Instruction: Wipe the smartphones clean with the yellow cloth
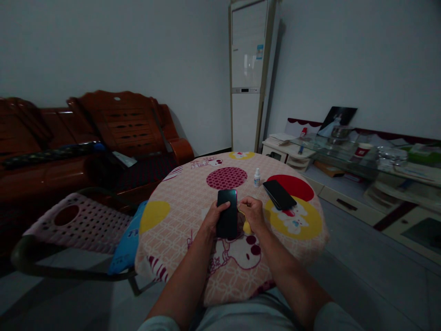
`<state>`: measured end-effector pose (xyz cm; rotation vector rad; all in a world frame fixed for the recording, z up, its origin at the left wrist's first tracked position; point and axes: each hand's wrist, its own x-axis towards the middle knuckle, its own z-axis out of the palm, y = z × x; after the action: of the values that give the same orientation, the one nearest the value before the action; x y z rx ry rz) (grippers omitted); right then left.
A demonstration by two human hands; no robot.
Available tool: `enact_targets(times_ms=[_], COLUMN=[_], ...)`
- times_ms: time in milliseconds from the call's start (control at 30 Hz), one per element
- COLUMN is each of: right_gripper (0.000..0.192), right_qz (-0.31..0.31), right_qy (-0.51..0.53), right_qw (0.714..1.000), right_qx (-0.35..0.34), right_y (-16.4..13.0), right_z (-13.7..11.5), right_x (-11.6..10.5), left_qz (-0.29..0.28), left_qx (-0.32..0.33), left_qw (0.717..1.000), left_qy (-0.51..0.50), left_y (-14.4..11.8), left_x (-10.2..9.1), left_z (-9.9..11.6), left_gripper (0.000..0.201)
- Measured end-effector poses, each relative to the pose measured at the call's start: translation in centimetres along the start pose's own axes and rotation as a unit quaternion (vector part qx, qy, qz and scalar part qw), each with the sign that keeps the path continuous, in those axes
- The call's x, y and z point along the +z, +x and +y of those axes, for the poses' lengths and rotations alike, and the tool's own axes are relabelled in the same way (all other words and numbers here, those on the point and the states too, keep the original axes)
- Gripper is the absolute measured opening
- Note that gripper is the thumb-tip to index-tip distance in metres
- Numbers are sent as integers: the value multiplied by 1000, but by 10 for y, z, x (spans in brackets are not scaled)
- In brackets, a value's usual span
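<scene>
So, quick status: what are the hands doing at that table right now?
Left hand grips dark phone over the round table. Right hand closed beside it, contents unclear. Second phone and small bottle lie apart, beyond.

Dim room; a tall white air conditioner (248, 73) is standing in the corner; a wooden sofa (103, 133) is sitting to its left; a glass-topped cabinet (361, 161) is running along its right.

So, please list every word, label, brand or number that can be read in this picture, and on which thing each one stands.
No text can be read here.
Air conditioner: a small blue sticker and a dark display strip, both too blurred to read.
Small white bottle: label too small to read.
Red cup on the glass shelf: print too blurred.
Phone in the left hand: screen dark, no text.
Second phone on the tablecloth: dark, no text.
</scene>
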<state>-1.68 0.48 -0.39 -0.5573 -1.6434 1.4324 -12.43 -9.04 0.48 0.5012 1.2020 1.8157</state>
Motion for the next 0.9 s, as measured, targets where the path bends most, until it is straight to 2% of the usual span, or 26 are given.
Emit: enact_targets(times_ms=[100, 267, 533, 667, 767, 900], right_gripper=[11, 13, 11, 11, 12, 12], right_qz=[-12, 22, 7, 19, 2, -32], right_qy=[-8, -6, -9, 40, 82, 81], right_qw=[1000, 1000, 1000, 997, 990, 988], right_qx=[1, 5, 8, 59, 115, 124], right_y=[0, 0, -1, -1, 0, -1], right_z=[0, 2, -1, 1, 4, 4], right_x=[1, 2, 1, 1, 1, 0], left_qz=[3, -10, -13, -12, -9, 4], left_qx=[5, -3, -1, 2, 5, 13], left_qw=[1000, 1000, 1000, 1000, 999, 999], left_qy=[-7, 9, 3, 18, 31, 33], left_y=[0, 2, 3, 3, 4, 6], left_x=[-1, -4, -4, -4, -6, -7], left_z=[1, -1, -2, -3, -4, -3], left_gripper=[38, 41, 39, 42, 41, 41])
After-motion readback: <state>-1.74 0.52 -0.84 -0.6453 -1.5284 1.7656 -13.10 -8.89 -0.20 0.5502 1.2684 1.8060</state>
